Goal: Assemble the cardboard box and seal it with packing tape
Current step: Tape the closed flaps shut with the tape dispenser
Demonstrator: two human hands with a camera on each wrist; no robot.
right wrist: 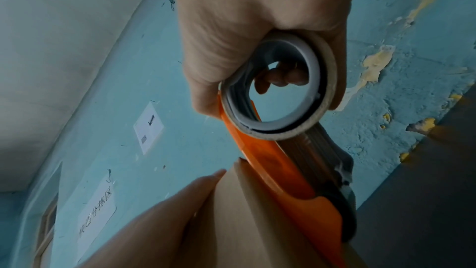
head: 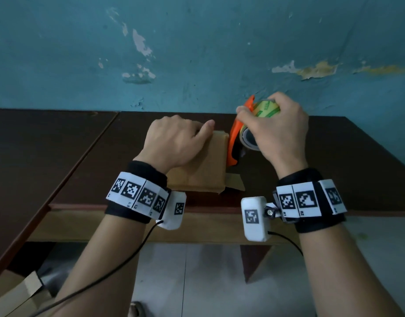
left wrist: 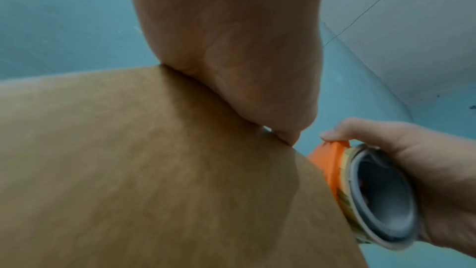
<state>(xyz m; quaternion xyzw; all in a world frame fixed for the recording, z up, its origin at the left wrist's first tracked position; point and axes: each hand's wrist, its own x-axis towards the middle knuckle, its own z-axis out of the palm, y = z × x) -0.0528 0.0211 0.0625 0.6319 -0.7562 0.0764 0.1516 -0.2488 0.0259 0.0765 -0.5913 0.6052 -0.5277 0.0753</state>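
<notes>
A small brown cardboard box [head: 203,170] stands on the dark table near its front edge. My left hand [head: 174,140] lies on top of it and presses it down, the index finger stretched along the far top edge. In the left wrist view the palm [left wrist: 231,48] rests on the cardboard [left wrist: 154,170]. My right hand [head: 277,133] grips a tape roll [head: 265,109] seated in an orange dispenser [head: 233,143]. The dispenser leans against the box's right side. In the right wrist view fingers curl round the roll [right wrist: 283,87], and the orange blade guard [right wrist: 296,180] touches the box [right wrist: 231,221].
The dark brown table [head: 82,156] ends at a teal wall [head: 197,53] with peeling paint. A loose flap [head: 235,183] sticks out at the box's near right corner. Cardboard pieces [head: 21,294] lie on the floor at lower left. Paper notices [right wrist: 148,127] hang on the wall.
</notes>
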